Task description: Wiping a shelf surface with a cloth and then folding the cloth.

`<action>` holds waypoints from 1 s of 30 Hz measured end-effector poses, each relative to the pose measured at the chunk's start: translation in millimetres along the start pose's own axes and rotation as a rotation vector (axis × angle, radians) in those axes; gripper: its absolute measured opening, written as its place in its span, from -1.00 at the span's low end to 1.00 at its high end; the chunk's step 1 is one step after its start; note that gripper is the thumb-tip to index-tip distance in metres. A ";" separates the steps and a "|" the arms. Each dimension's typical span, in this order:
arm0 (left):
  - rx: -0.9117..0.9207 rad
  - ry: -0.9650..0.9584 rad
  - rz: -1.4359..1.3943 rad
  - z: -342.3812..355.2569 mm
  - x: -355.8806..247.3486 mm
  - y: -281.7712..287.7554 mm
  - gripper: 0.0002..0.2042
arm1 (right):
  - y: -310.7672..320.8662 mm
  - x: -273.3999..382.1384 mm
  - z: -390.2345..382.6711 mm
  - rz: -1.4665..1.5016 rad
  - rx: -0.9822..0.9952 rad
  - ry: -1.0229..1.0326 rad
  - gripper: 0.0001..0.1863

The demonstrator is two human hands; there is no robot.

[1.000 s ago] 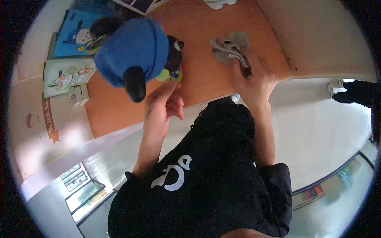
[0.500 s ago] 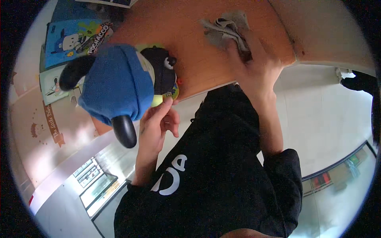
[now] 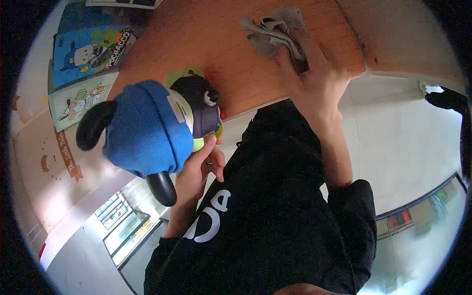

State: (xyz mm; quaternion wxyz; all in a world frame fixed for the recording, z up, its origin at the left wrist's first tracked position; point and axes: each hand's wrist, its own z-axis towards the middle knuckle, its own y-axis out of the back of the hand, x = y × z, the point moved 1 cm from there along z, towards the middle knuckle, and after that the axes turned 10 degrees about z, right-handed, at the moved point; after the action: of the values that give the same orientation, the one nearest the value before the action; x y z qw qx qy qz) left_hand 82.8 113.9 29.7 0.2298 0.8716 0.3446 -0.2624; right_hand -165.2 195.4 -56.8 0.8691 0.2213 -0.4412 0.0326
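My left hand (image 3: 199, 167) is shut on a plush toy (image 3: 147, 128) and grips it from below at its green collar. The toy has a black head, long black ears and a blue knitted beanie, and it hangs off the near edge of the orange wooden table (image 3: 196, 44). My right hand (image 3: 314, 83) lies flat on a crumpled grey cloth (image 3: 270, 29) on the table's far right part, fingers pressed onto it. My black sweatshirt fills the lower middle of the view.
Two cartoon picture cards lie at the table's left end, one blue (image 3: 88, 49) and one pale green (image 3: 81, 101). A pale floor lies around the table. A dark shoe-like shape (image 3: 447, 101) sits at the far right edge.
The plush toy has come off the tabletop toward me and down-left in view, held by my left hand. My right hand stays on the grey cloth.
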 end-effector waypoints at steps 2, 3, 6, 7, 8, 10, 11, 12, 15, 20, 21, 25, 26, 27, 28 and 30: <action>0.000 0.013 0.007 -1.8 -0.1 0.5 -0.73 | 0.9 2.9 1.0 -0.006 0.025 -0.026 -0.72; 0.000 0.019 0.011 -2.5 -0.3 0.8 -0.73 | 1.0 4.0 1.0 -0.008 0.037 -0.039 -0.72; 0.009 0.038 0.008 -1.6 2.0 1.3 -0.73 | 1.5 4.8 -0.7 -0.009 0.028 -0.070 -0.72; 0.012 0.047 0.007 -1.1 2.6 1.6 -0.73 | 1.3 5.0 -1.2 -0.007 0.024 -0.086 -0.73; 0.014 0.056 0.005 -0.2 3.0 1.9 -0.72 | 0.8 4.9 -1.5 -0.005 0.020 -0.101 -0.73; 0.016 0.056 -0.012 1.6 3.5 -0.2 -0.73 | 1.1 5.0 -2.4 -0.020 0.016 -0.099 -0.73; 0.017 0.054 -0.031 2.9 3.7 -1.6 -0.73 | 1.0 5.2 -2.8 -0.033 0.013 -0.094 -0.73; 0.018 0.051 -0.051 4.3 4.0 -2.7 -0.73 | 0.9 5.5 -3.2 -0.046 0.010 -0.089 -0.73; 0.033 0.044 -0.072 7.4 6.8 -1.7 -0.73 | -1.0 6.0 -3.3 -0.080 0.001 -0.068 -0.73; 0.094 0.024 -0.070 10.6 11.4 2.3 -0.72 | -3.6 4.1 -1.8 -0.133 -0.003 -0.031 -0.73; 0.114 0.019 -0.060 10.9 12.2 2.8 -0.72 | -3.6 2.4 -1.0 -0.150 0.001 -0.016 -0.73; 0.164 0.014 -0.033 10.7 17.5 6.6 -0.71 | -4.5 3.5 -1.6 -0.191 0.006 -0.005 -0.72; 0.174 0.017 -0.024 10.6 19.9 8.0 -0.70 | -5.2 5.8 -2.3 -0.197 0.001 -0.023 -0.72; 0.183 0.020 -0.015 10.5 22.6 9.6 -0.70 | -5.8 8.1 -2.9 -0.203 -0.005 -0.042 -0.71; 0.193 0.023 -0.006 10.4 25.2 11.3 -0.69 | -6.3 10.0 -3.3 -0.209 -0.010 -0.060 -0.71; 0.224 0.049 -0.083 12.7 30.8 15.7 -0.69 | -6.1 12.1 -2.2 -0.165 -0.007 -0.078 -0.72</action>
State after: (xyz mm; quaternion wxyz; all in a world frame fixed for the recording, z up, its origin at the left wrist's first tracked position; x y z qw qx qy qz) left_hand 109.6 111.0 4.6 0.1116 0.8830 0.3544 -0.2869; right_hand -154.7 189.1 -50.7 0.8516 0.2551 -0.4551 -0.0495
